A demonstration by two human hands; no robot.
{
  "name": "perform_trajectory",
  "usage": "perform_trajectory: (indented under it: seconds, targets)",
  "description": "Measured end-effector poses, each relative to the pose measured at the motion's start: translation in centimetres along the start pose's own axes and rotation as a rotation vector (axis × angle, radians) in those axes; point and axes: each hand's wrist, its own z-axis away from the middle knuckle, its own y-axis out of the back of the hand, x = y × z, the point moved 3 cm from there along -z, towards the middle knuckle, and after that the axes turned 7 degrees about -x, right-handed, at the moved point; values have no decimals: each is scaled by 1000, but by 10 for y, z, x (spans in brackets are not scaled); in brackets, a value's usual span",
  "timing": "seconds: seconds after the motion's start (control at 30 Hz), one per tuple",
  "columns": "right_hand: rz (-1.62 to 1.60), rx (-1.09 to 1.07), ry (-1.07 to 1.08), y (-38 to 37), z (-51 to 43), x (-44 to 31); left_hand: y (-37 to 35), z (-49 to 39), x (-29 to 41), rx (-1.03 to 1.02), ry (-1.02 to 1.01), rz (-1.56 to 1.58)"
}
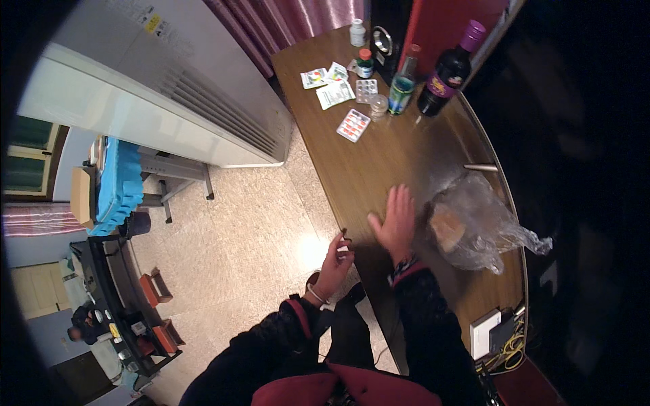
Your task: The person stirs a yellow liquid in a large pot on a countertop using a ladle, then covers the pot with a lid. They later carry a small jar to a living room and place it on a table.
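Observation:
My left hand [335, 261] is off the near edge of a brown wooden cabinet top [365, 167], holding a small dark item [346, 235] that I cannot identify between its fingers. My right hand [396, 221] lies palm down on or just over the wood, fingers stretched out, with nothing seen in it. Right of it sits a clear plastic bag [480, 223] with a light brown thing inside. Farther back are a blister pack of red and white capsules [354, 125], a second blister pack [366, 91], white sachets [335, 94] and a round clear container [378, 106].
A dark bottle with a purple cap [447, 76], a green glass bottle [402, 89] and small pill bottles [357, 33] stand at the back. A white box [485, 335] and yellow cables [513, 347] lie lower right. A floor-standing air conditioner [203, 101] rises left; a person [86, 325] is far left.

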Motion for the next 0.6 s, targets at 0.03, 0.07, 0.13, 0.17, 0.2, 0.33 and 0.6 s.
perform_trajectory:
  seconds: [0.03,0.07,0.13,0.17,0.2,0.33,0.6]
  targets:
    - [14,54,-60,1,-30,6,4,2,-2,-22,23,31]
    - [35,90,-136,1,-56,8,9,7,-5,-34,52,38]
    - [81,164,-159,0,-97,-1,21,19,-9,-81,108,51]
    - [108,161,-198,-1,-105,-7,27,24,-11,-81,128,88]
    - [113,112,-106,-4,-107,-20,35,28,-12,-68,113,97]
    - [-25,-69,201,-27,-61,-93,66,34,-11,68,110,102]
    - [-650,-847,186,-26,124,-158,79,70,80,102,-267,-296]
